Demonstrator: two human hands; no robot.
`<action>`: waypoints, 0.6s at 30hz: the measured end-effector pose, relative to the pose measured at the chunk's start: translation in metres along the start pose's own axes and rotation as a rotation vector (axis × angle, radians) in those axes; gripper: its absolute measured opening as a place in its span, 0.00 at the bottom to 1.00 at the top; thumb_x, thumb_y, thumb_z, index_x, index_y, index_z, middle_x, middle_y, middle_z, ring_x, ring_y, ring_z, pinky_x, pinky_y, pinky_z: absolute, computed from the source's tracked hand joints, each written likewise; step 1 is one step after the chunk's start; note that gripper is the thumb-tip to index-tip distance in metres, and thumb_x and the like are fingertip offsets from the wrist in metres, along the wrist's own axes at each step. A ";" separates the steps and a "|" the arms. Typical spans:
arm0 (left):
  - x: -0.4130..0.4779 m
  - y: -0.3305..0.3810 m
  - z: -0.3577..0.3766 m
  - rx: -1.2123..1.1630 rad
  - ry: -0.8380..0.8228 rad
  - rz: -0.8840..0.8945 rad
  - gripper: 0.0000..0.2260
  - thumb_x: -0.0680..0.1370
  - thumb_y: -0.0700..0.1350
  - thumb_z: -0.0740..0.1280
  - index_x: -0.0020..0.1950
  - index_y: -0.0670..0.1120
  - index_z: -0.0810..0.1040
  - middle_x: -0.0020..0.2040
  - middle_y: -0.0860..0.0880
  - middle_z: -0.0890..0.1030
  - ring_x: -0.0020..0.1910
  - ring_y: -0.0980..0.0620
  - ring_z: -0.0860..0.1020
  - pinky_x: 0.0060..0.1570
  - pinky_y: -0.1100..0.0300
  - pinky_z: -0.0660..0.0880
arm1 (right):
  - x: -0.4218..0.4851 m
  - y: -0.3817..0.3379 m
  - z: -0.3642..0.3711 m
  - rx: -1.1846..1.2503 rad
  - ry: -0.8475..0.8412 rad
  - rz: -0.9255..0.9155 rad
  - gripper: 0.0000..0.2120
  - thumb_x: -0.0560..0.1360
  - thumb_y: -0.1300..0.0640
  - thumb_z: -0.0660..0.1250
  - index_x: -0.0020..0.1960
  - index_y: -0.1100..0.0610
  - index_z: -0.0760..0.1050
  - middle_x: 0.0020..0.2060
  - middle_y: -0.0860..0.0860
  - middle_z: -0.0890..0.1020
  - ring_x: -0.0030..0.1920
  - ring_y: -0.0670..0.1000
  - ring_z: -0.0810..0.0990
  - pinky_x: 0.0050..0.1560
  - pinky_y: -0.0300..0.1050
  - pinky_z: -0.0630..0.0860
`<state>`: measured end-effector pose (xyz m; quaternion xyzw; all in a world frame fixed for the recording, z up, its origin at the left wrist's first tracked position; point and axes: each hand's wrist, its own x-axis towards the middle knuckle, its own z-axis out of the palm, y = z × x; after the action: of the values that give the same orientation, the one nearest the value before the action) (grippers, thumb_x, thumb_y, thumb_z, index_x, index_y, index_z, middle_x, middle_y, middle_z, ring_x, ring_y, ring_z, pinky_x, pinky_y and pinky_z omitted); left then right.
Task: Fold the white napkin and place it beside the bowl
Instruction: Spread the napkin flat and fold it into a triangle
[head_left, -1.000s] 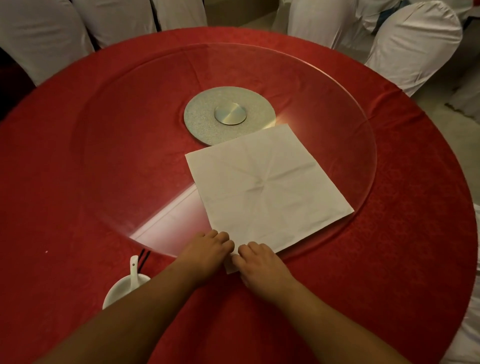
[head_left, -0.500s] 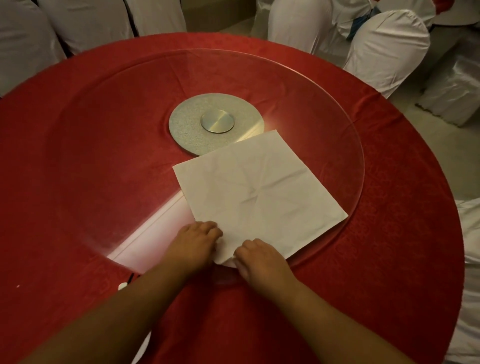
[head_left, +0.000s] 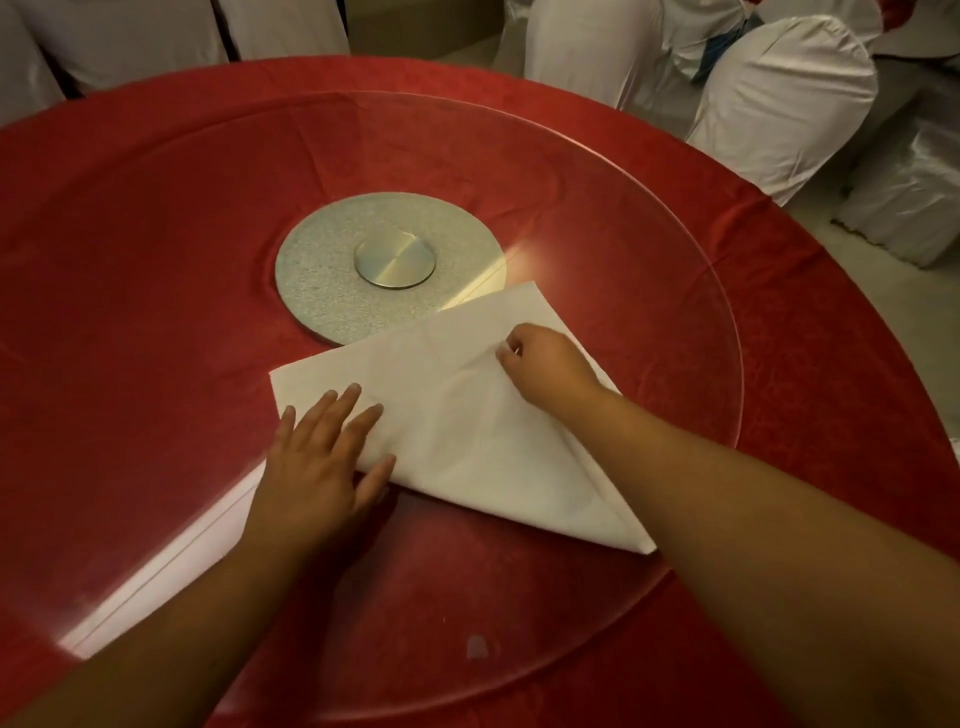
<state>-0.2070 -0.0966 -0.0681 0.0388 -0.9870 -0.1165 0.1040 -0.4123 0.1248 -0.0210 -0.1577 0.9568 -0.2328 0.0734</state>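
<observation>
Fingers: left hand (head_left: 317, 457) spread flat on one napkin (head_left: 467, 441) | right hand (head_left: 545, 366) pinching its corner

one white napkin (head_left: 467, 415), lying as a single folded triangle. two bare hands: one left hand (head_left: 322, 457) and one right hand (head_left: 545, 369). one round table under one red tablecloth (head_left: 130, 234). one clear glass turntable (head_left: 649, 218), with one grey round base (head_left: 322, 280) beneath it and one metal hub (head_left: 395, 259) at its centre. at least four white-covered chairs around the far edge; the clearest is one at upper right (head_left: 784, 98).
</observation>
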 end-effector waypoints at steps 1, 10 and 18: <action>0.004 0.002 0.007 0.001 -0.014 0.011 0.29 0.79 0.62 0.59 0.75 0.49 0.74 0.79 0.44 0.69 0.78 0.41 0.66 0.75 0.34 0.59 | 0.014 0.004 0.000 0.001 0.008 0.016 0.10 0.81 0.49 0.63 0.44 0.53 0.75 0.40 0.49 0.79 0.42 0.53 0.76 0.40 0.44 0.66; 0.035 0.000 0.047 0.033 -0.078 0.038 0.30 0.79 0.69 0.55 0.76 0.54 0.71 0.80 0.48 0.66 0.81 0.46 0.60 0.78 0.36 0.53 | 0.107 0.032 -0.004 -0.053 0.027 0.140 0.10 0.80 0.51 0.66 0.47 0.57 0.80 0.48 0.55 0.83 0.50 0.58 0.81 0.43 0.44 0.71; 0.036 0.001 0.052 0.021 -0.110 0.017 0.32 0.78 0.70 0.57 0.78 0.56 0.68 0.82 0.50 0.63 0.82 0.48 0.56 0.79 0.38 0.51 | 0.146 0.045 -0.013 -0.085 0.007 0.172 0.16 0.80 0.52 0.66 0.36 0.57 0.72 0.43 0.57 0.76 0.44 0.56 0.75 0.41 0.43 0.64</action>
<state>-0.2536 -0.0875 -0.1105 0.0250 -0.9926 -0.1074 0.0501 -0.5642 0.1191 -0.0401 -0.0770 0.9761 -0.1853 0.0829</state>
